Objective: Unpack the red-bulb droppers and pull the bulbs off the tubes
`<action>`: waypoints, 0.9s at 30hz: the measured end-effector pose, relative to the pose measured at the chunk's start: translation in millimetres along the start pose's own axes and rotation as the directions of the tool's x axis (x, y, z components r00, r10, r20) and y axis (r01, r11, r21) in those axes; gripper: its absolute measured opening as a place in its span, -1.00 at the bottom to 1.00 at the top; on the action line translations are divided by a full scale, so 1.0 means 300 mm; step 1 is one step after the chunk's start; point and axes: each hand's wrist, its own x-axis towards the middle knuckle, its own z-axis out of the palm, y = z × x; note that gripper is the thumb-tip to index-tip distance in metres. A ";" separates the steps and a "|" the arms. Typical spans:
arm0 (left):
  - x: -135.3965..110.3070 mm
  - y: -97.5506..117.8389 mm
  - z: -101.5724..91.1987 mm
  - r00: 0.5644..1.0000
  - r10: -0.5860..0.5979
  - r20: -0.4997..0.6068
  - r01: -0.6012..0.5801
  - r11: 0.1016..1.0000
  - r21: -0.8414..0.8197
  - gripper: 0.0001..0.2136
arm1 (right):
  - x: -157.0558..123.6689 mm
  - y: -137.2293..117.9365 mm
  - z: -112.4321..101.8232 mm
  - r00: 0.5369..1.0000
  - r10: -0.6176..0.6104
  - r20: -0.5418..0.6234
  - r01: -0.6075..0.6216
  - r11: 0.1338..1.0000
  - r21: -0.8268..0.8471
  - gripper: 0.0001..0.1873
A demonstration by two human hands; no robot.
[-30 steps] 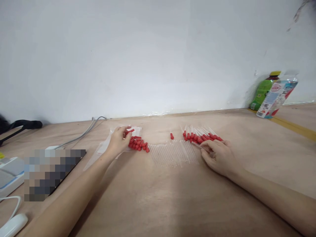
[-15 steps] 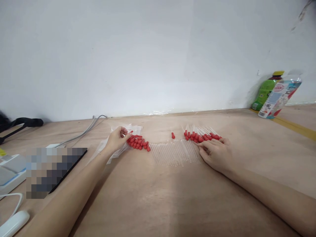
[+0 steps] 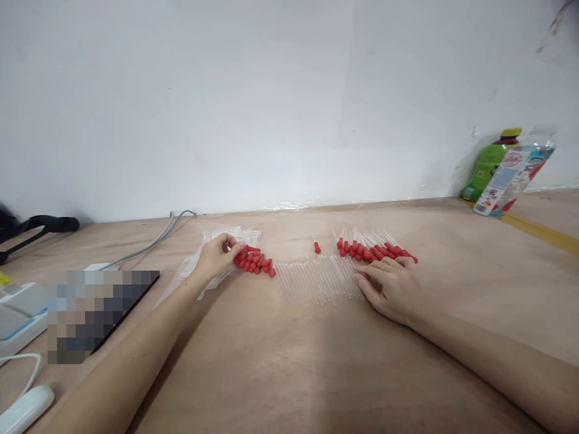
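My left hand [image 3: 218,256] is closed in a pinch at the left pile, with a bit of a red rubber bulb showing at its fingertips. Beside those fingers lies the pile of loose red rubber bulbs [image 3: 256,262]. A row of clear glass dropper tubes [image 3: 312,280] lies side by side on the table. At the row's right end, my right hand [image 3: 391,286] has thumb and forefinger closed on a glass tube, mostly hidden by the fingers. Just beyond it are several droppers [image 3: 380,248] with red bulbs fitted on their tubes. One single red bulb [image 3: 317,248] lies apart behind the row.
Clear plastic bags [image 3: 235,234] lie under and behind my left hand. Further left are a blurred-out flat device [image 3: 104,313], a white power strip [image 3: 22,328] and a grey cable [image 3: 158,238]. A green bottle [image 3: 486,166] and a clear labelled bottle [image 3: 513,181] stand by the wall.
My right hand has shifted slightly left and down, onto the end of the tube row, uncovering more red bulbs. The left hand stays by its pile, its fingertips barely moved.
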 end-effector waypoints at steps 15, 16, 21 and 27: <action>0.005 0.390 0.199 0.950 0.207 0.233 -0.254 0.947 0.195 -0.77 | 0.006 0.029 0.002 0.975 0.213 0.058 -0.218 0.971 0.098 -0.65; 0.015 0.419 0.229 0.951 0.176 0.254 -0.234 0.948 0.216 -0.71 | 0.006 0.031 0.002 0.973 0.222 0.056 -0.227 0.969 0.102 -0.65; 0.070 0.507 0.340 0.933 -0.015 0.360 -0.105 0.944 0.313 -0.63 | 0.008 0.034 0.003 0.971 0.222 0.091 -0.234 0.961 0.149 -0.67; 0.108 0.505 0.327 0.894 -0.113 0.433 -0.031 0.950 0.312 -0.79 | 0.011 0.029 -0.001 0.975 0.138 0.172 -0.178 0.954 0.240 -0.70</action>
